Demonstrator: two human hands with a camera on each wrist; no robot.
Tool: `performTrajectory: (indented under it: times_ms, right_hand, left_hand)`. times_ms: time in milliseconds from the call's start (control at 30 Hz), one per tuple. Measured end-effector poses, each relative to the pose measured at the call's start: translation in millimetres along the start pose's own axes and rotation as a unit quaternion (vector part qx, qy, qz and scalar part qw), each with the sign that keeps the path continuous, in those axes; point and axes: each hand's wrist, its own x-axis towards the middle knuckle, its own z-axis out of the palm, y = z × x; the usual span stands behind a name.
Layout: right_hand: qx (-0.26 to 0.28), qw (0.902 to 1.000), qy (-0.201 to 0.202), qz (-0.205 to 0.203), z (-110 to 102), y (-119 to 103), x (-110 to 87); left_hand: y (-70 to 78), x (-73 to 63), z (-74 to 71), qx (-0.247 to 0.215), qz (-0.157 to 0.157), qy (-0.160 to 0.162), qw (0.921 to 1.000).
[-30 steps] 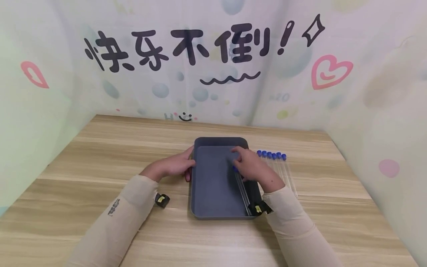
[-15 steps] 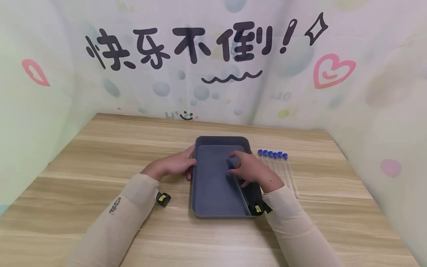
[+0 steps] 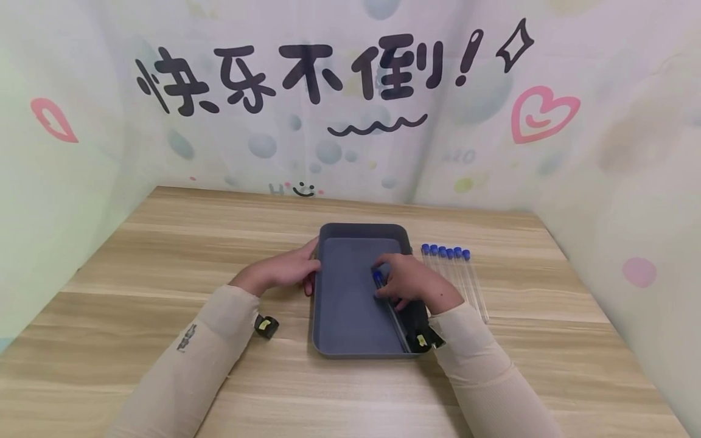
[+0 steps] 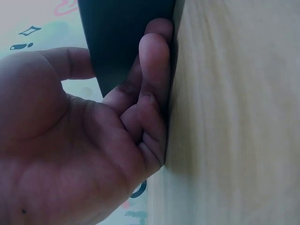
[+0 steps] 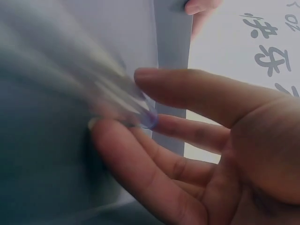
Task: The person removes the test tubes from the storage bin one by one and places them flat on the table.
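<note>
A dark grey rectangular tray (image 3: 350, 328) stands on the wooden table. My left hand (image 3: 285, 267) grips its left wall: in the left wrist view the thumb goes behind the wall's edge, while bent fingers (image 4: 154, 58) lie along the outside, low by the tabletop. Inside the tray, along its right side, slants a clear test tube (image 3: 395, 319) with a blue cap (image 3: 377, 277). My right hand (image 3: 411, 281) reaches over the right wall and pinches this tube near its capped end. Up close in the right wrist view, the blurred tube (image 5: 122, 93) runs between thumb and index finger.
Several more clear test tubes (image 3: 468, 283) with blue caps lie side by side on the table (image 3: 547, 340), just right of the tray. A printed cloth (image 3: 471, 164) hangs behind the table and along both sides. Each wrist carries a black strap mount (image 3: 266, 326).
My right hand has moved slightly down and left inside the tray. The tube's capped end has shifted left with it and shows more. The left hand and the tray stay put.
</note>
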Motion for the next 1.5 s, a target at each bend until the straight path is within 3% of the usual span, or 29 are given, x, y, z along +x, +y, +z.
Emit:
performTrajectory:
  times_ms: [733, 1500]
  right_hand:
    - [-0.019, 0.9992, -0.029, -0.023, -5.0, 4.6, -0.3]
    - [0.005, 0.9987, -0.025, -0.045, -5.9, 6.7, -2.2]
  left_hand:
    - [3.6, -0.5, -0.4, -0.005, -0.005, -0.001, 1.0000]
    - [2.9, -0.2, -0.1, -0.002, -0.011, 0.003, 0.9999]
